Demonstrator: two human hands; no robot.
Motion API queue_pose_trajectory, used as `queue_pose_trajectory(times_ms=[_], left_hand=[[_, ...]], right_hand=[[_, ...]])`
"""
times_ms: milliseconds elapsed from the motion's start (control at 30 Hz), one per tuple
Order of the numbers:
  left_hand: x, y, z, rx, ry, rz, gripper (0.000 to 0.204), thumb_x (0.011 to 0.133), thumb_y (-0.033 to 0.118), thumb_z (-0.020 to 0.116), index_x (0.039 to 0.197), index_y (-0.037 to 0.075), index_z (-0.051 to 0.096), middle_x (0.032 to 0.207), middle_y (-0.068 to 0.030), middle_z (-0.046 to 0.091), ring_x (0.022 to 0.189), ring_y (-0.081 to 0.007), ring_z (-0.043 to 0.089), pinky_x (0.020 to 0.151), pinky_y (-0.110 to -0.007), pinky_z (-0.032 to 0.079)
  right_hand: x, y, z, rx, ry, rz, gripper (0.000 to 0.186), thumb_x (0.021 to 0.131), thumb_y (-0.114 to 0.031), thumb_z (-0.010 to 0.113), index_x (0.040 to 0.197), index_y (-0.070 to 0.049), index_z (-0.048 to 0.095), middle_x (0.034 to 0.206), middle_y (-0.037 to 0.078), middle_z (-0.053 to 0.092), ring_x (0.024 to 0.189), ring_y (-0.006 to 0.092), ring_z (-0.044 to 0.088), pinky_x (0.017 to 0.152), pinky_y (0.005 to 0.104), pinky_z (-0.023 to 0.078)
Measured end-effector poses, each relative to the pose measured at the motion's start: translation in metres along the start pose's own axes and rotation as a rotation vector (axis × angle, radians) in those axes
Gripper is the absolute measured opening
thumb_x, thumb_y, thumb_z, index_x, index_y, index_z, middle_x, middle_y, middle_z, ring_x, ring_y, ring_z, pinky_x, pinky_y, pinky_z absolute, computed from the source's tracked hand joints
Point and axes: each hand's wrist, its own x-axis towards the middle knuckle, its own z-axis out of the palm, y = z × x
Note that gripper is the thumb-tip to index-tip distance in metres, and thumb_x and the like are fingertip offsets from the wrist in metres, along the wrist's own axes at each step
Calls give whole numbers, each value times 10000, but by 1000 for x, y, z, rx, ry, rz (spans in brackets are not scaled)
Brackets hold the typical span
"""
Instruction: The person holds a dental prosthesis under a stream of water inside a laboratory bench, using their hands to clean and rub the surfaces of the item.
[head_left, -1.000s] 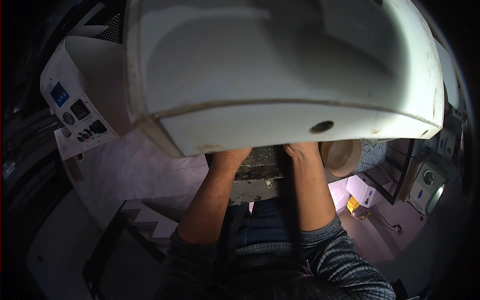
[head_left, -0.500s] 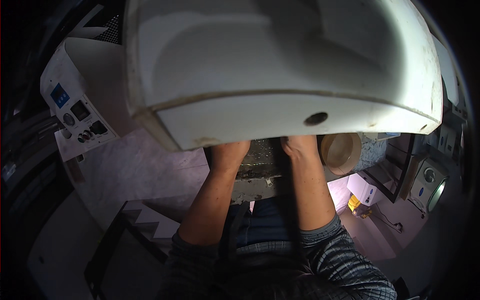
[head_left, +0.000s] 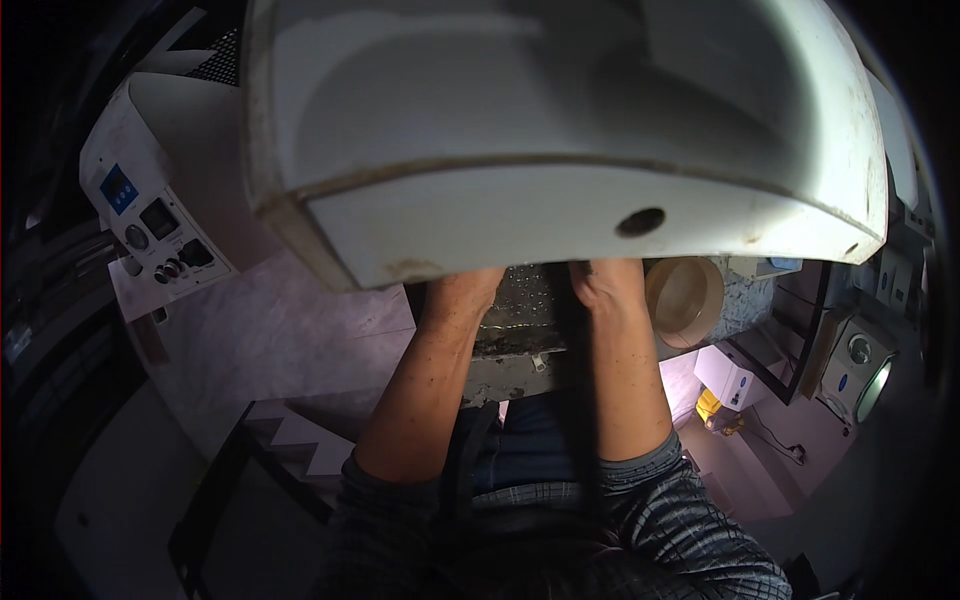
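Both of my forearms reach forward under a large off-white machine hood (head_left: 500, 218) that fills the upper view. Of my left hand (head_left: 468, 288) only the wrist and back edge show; its fingers are hidden by the hood. My right hand (head_left: 604, 280) likewise disappears beneath the hood's lower edge, fingers out of sight. Between the wrists lies a dark, wet-looking perforated tray (head_left: 528, 305) with a crusty front edge. Whatever the hands touch or hold is covered by the hood. A round hole (head_left: 640, 222) is in the hood's front face.
Right of my right wrist stands a round tan bowl (head_left: 684, 303). A control panel (head_left: 165, 225) with a dial and knobs is at the left, above a pale tabletop (head_left: 290, 340). Farther right are a white box (head_left: 724, 378), a yellow item (head_left: 708, 405) and a lamp-like white device (head_left: 856, 370).
The hood's lower edge sits slightly higher in view, baring a little more of the tray. My hands stay beneath it, with the forearms nearly unmoved.
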Motion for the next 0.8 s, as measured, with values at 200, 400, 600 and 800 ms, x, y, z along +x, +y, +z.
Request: queue_pose_trajectory(times_ms=[200,400,600,800], left_hand=[[-5,-12,-20,290,-40,69,208,878,-20,475,1076,-6,537,1054,-91,566,963,-157,537,848,-285,431],[-19,-26,-22,354,-53,160,322,770,-133,475,1062,-13,542,1023,-89,585,936,-169,573,844,-295,448],[-20,-20,-16,266,-15,154,327,745,-151,477,1031,-14,558,991,-91,597,903,-167,587,842,-291,447],[-20,-18,-7,210,16,74,285,761,-138,485,1009,-38,584,983,-100,614,921,-166,584,851,-276,435]], right_hand=[[-6,3,4,-211,-81,-113,336,757,21,684,1069,58,567,1048,115,601,971,178,561,859,294,437],[-25,-10,14,-274,-45,-175,255,736,49,675,980,53,605,927,83,637,850,160,594,782,266,460],[-27,-11,20,-178,-26,-170,228,734,57,664,956,56,612,917,81,640,835,155,598,772,260,464],[-20,-9,20,-360,19,-189,252,731,66,636,980,64,600,938,93,635,860,160,595,791,268,459]])
